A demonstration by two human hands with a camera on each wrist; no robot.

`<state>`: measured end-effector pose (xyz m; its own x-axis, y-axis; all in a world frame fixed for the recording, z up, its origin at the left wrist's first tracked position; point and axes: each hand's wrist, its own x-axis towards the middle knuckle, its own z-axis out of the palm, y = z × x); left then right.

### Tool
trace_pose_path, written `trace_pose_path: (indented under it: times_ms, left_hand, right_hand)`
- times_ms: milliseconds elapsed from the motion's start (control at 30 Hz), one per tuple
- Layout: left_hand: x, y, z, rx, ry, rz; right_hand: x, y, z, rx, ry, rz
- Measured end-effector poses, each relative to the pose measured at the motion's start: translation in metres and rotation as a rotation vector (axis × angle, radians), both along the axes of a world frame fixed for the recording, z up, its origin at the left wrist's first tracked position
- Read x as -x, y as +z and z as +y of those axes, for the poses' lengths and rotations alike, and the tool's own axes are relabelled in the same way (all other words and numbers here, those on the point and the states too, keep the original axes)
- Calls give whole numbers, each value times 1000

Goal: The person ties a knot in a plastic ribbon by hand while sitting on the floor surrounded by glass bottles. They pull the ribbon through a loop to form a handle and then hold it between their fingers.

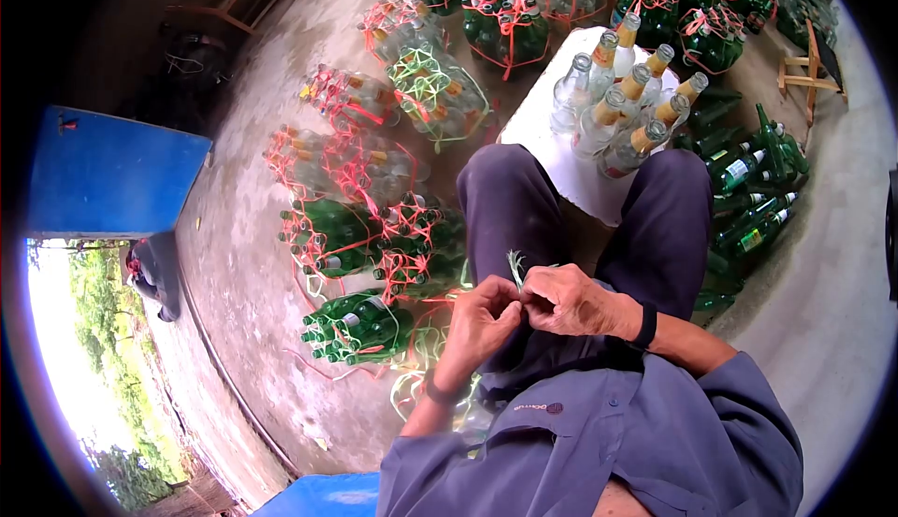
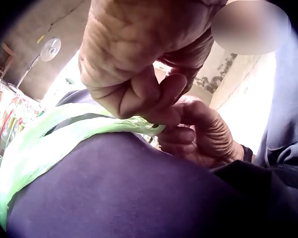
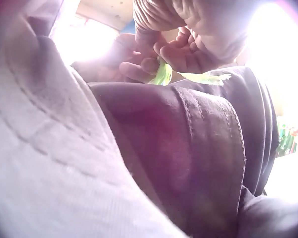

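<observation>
A: Where is the green strip (image 1: 515, 266) found, and how is it held?
B: In the head view it is seen just below centre, above the lap, with its frayed ends pointed upward. It is pinched between the fingertips of both hands.

A: What is recorded of the fingers?
B: The fingers of the left hand (image 1: 482, 325) are curled, and the strip is gripped by thumb and forefinger. The fingers of the right hand (image 1: 580, 304) are also bent, and the strip is pinched at their tips. The two hands are brought together, fingertips touching. Whether a knot is formed cannot be told, as the join is covered by the fingers. In the left wrist view, a wide length of the strip is seen laid over the trousers (image 2: 104, 183) toward the lower left.

A: What is noted around them?
B: Clear bottles (image 1: 599, 129) are stood upright on a white stool (image 1: 538, 110), upper right of centre in the head view. Bundles (image 1: 351, 166) of bottles, tied with red and green strips, are spread from the left of centre to the top. Loose green bottles (image 1: 739, 171) are laid at the right. A blue panel (image 1: 117, 171) is seen at the left edge.
</observation>
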<state>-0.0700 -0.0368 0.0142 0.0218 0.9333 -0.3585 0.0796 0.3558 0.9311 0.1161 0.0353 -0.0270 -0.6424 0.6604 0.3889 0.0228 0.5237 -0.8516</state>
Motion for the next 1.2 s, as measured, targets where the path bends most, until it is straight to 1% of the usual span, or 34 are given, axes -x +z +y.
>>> trace_pose_path:
  times_ms: [233,300,400,533,667,800,867,967,1000,1100,1167,1200]
  left_hand:
    - [1,-16,2,-33,-61,70]
    - [0,-17,2,-30,-62,73]
    - [-1,-18,3,-27,-57,60]
    - [2,-27,3,-60,-86,122]
    - [0,-17,5,-58,-121,190]
    - [1,-20,4,-36,-145,212]
    - [-3,-20,4,-54,-65,91]
    - [-7,-6,6,6,-10,21]
    - [-7,-8,6,5,-10,21]
    - [-6,-9,7,-31,-34,66]
    - [-6,-3,10,38,-88,148]
    - [-6,-2,11,37,-89,148]
  right_hand:
    - [-1,-4,1,-27,11,-2]
    - [-2,-6,0,73,8,-18]
    - [-1,-9,-1,83,-9,-5]
    - [-2,-8,0,79,-8,-23]
    - [-3,-8,0,61,14,-39]
    - [-4,-6,-2,55,11,-70]
    - [-4,-5,-1,44,12,-49]
    - [-6,1,4,12,29,-30]
    - [-7,4,6,-10,46,-31]
    - [-10,12,10,-18,73,-93]
    - [-12,16,11,-32,78,-124]
    - [-12,18,11,-45,84,-155]
